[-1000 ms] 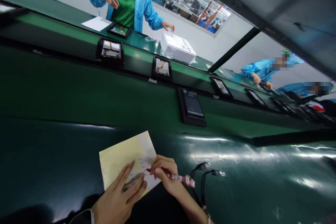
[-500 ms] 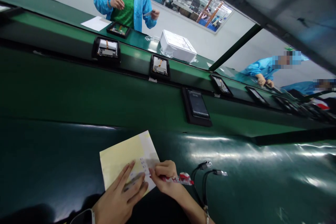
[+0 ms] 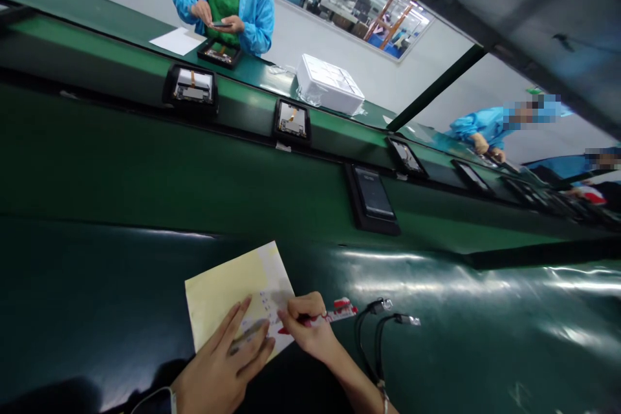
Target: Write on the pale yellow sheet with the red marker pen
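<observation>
A pale yellow sheet of paper (image 3: 228, 281) lies tilted on the green bench, with small handwritten marks near its right side. My left hand (image 3: 228, 359) rests flat on its lower part, fingers stretched out. In my right hand (image 3: 310, 326) is a red and white pen (image 3: 342, 310), pinched between thumb and fingers at the paper's right edge. The pen's back end sticks out to the right, and its writing point is hard to make out. Part of the writing is covered by my fingers.
Two black cables (image 3: 378, 343) with metal plugs lie right of my right hand. A phone on a black tray (image 3: 373, 200) sits beyond the paper. Opened devices (image 3: 292, 121) line the far strip. Across stands a person in a blue jacket (image 3: 262, 6), near a white box (image 3: 330, 84).
My right hand and pen have shifted slightly, the pen's back end tipping up. The phone tray has slid right, the far devices left. The person opposite has brought both hands together around a flat object.
</observation>
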The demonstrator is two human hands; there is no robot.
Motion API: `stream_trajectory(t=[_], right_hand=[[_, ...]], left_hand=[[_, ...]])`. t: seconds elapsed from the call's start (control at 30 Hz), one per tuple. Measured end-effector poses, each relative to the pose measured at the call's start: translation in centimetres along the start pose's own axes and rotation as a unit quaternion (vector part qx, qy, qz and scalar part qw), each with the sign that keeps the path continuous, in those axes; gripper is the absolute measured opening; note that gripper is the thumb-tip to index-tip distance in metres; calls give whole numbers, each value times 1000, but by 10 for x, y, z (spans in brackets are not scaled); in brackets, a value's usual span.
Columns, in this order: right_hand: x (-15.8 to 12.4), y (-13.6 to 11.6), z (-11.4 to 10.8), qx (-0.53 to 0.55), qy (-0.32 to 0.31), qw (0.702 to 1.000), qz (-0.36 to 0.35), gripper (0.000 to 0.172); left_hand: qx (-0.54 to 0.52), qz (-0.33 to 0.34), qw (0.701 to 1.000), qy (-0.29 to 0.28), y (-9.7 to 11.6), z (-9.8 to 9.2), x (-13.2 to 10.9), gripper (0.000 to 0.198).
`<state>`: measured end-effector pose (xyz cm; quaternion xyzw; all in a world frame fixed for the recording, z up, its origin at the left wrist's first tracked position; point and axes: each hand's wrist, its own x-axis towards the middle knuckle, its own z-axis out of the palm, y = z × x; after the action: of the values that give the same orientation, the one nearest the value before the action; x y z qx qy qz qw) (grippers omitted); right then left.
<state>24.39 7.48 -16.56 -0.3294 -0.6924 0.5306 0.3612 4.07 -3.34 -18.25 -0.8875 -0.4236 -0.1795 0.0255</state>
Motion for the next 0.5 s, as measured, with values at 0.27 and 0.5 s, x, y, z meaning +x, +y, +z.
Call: stream_trajectory(t=[0.27,0.5], right_hand=[[16,10,-26,273,150,937,158,66],[16,11,-23,248,199,933,168,74]], left_hand=[[20,-4,991,131,-6,5,-1,53],[52,-163,978,118,-10,10,-3,51]])
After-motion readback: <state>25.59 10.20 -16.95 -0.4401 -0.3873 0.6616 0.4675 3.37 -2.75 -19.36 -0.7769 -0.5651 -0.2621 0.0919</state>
